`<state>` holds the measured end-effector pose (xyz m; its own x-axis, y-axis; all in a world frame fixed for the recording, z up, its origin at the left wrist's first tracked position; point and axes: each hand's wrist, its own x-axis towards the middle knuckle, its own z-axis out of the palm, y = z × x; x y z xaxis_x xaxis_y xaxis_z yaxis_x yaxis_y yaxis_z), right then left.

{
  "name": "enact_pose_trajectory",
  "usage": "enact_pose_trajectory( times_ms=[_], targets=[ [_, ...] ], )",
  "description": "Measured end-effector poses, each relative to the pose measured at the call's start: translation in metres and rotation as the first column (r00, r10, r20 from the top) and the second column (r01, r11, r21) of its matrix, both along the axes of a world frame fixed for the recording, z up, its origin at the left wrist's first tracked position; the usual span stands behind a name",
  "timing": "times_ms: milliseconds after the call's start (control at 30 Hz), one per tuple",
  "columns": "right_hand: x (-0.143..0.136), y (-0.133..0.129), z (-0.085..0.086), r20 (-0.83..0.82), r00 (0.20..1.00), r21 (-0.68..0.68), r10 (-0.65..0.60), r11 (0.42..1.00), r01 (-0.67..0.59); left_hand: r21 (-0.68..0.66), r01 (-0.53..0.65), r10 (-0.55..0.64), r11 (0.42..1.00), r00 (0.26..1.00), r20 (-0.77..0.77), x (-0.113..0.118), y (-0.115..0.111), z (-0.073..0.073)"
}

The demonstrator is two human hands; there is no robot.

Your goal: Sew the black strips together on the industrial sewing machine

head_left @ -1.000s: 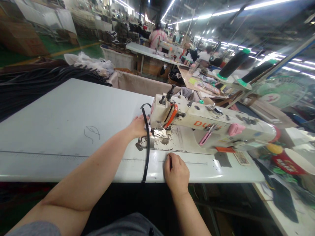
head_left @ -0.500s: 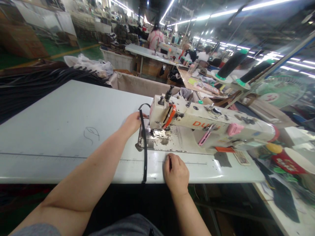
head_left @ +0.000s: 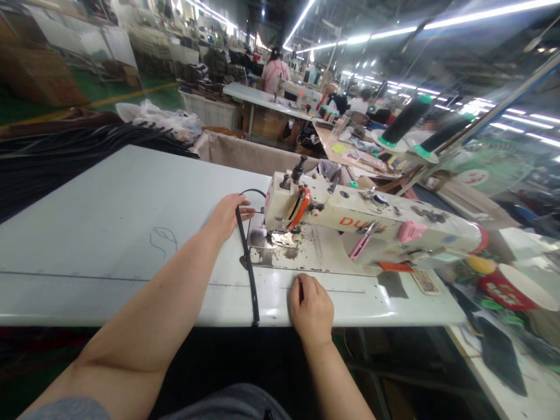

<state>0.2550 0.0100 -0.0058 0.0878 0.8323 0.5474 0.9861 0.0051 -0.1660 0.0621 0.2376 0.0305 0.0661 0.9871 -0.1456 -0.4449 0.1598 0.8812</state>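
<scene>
A narrow black strap (head_left: 248, 268) runs from my left hand (head_left: 227, 214) down across the table to its front edge. The thumb and fingers of that hand close on the strap's upper part, left of the sewing machine's head (head_left: 286, 201). Behind them a thin loop of the strap curves toward the machine. My right hand (head_left: 311, 309) rests curled at the table's front edge, below the needle plate (head_left: 284, 239). A dark spot shows between its thumb and forefinger; whether it is an object or shadow I cannot make out.
The white table (head_left: 109, 233) carries a printed ruler line and a loose dark thread (head_left: 163, 238). Pink-handled snippers (head_left: 363, 242) hang on the machine. Black strips (head_left: 79, 157) are heaped at left. Two black thread cones (head_left: 405, 122) stand behind, and a person (head_left: 275, 73) is farther back.
My left hand has shifted left, away from the machine head, drawing the strap's upper part with it. The strap now slants. My right hand stays in about the same place.
</scene>
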Motion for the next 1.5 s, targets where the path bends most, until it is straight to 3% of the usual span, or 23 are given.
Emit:
enact_pose_trajectory(
  times_ms=[100, 200, 267, 367, 467, 533, 633, 833, 967, 1067, 1167, 1300, 1367, 1500],
  targets=[
    [0.000, 0.000, 0.000, 0.006, 1.000, 0.002, -0.005, 1.000, 0.005, -0.002, -0.082, 0.081, 0.997, 0.988, -0.135, -0.002, 0.005, -0.002],
    [-0.001, 0.000, 0.000, 0.010, 1.000, 0.010, -0.015, 1.000, 0.015, 0.034, -0.130, 0.134, 0.991, 0.930, -0.342, -0.009, 0.010, -0.006],
    [-0.001, 0.001, 0.000, 0.009, 1.000, 0.015, -0.019, 1.000, 0.019, 0.091, -0.118, 0.148, 0.989, 0.840, -0.522, -0.018, 0.011, -0.007],
    [0.000, 0.001, 0.000, 0.007, 1.000, 0.026, -0.019, 0.999, 0.019, 0.196, -0.059, 0.189, 0.979, 0.621, -0.761, -0.037, 0.003, -0.006],
    [0.000, 0.003, -0.002, 0.006, 1.000, 0.039, -0.020, 0.999, 0.020, 0.283, -0.044, 0.275, 0.958, 0.414, -0.868, -0.060, -0.019, -0.004],
    [0.001, 0.004, -0.002, 0.006, 1.000, 0.044, -0.022, 0.999, 0.021, 0.290, -0.045, 0.288, 0.956, 0.340, -0.895, -0.075, -0.038, -0.004],
    [0.000, 0.005, -0.004, 0.006, 1.000, 0.044, -0.026, 0.999, 0.025, 0.203, -0.063, 0.213, 0.977, 0.300, -0.930, -0.099, -0.070, -0.005],
    [-0.002, 0.006, -0.003, 0.005, 0.999, 0.040, -0.047, 0.998, 0.047, 0.066, -0.061, 0.085, 0.996, 0.401, -0.912, -0.145, -0.124, 0.004],
    [-0.003, 0.006, -0.001, 0.005, 0.998, 0.045, -0.058, 0.997, 0.057, -0.028, -0.025, -0.009, 0.999, 0.578, -0.816, -0.167, -0.159, 0.016],
    [-0.004, 0.005, 0.001, 0.000, 0.998, 0.048, -0.065, 0.997, 0.064, -0.158, 0.130, -0.204, 0.979, 0.691, -0.693, -0.172, -0.189, 0.017],
    [-0.005, 0.005, 0.002, -0.010, 0.997, 0.047, -0.070, 0.996, 0.071, -0.230, 0.251, -0.340, 0.940, 0.697, -0.632, -0.167, -0.219, 0.007],
    [-0.006, 0.006, 0.003, -0.024, 0.997, 0.038, -0.078, 0.996, 0.079, -0.212, 0.430, -0.464, 0.878, 0.652, -0.599, -0.140, -0.252, -0.016],
    [-0.006, 0.006, 0.003, -0.030, 0.996, 0.028, -0.083, 0.996, 0.084, -0.219, 0.519, -0.551, 0.826, 0.665, -0.504, -0.121, -0.266, -0.024],
    [-0.007, 0.006, 0.003, -0.035, 0.995, 0.000, -0.098, 0.995, 0.098, -0.208, 0.586, -0.621, 0.783, 0.744, -0.246, -0.084, -0.283, -0.030]
  ],
)
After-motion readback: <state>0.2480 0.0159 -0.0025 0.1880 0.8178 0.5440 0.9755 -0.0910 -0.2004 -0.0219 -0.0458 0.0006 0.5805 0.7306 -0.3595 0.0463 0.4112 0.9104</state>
